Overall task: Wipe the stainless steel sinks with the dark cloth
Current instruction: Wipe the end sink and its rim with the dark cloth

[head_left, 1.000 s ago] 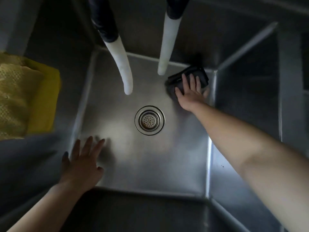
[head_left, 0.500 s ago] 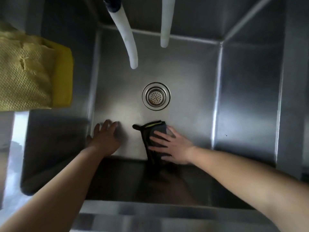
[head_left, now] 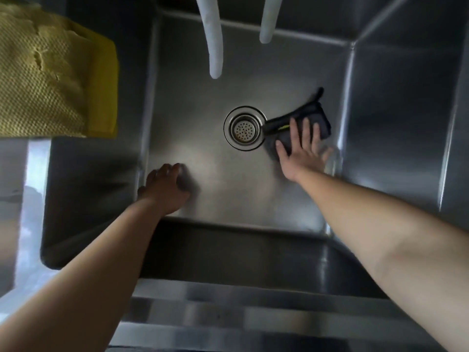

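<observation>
A deep stainless steel sink [head_left: 228,189] fills the view, with a round drain strainer [head_left: 244,128] in the middle of its floor. The dark cloth [head_left: 314,114], folded and edged in green, lies on the floor just right of the drain. My right hand [head_left: 302,151] presses flat on the cloth's near part, fingers spread. My left hand [head_left: 167,189] rests on the bare sink floor at the near left corner, fingers curled down, holding nothing.
Two white hoses [head_left: 214,39] hang down over the back of the sink. A yellow textured cloth [head_left: 45,80] lies on the ledge at the left. The sink's near rim [head_left: 241,308] runs across the bottom, and its right wall [head_left: 396,128] stands close to the cloth.
My right hand has slid the dark cloth from the near middle of the floor to the right of the drain; a second ago it was at the back right corner. The left hand stayed put.
</observation>
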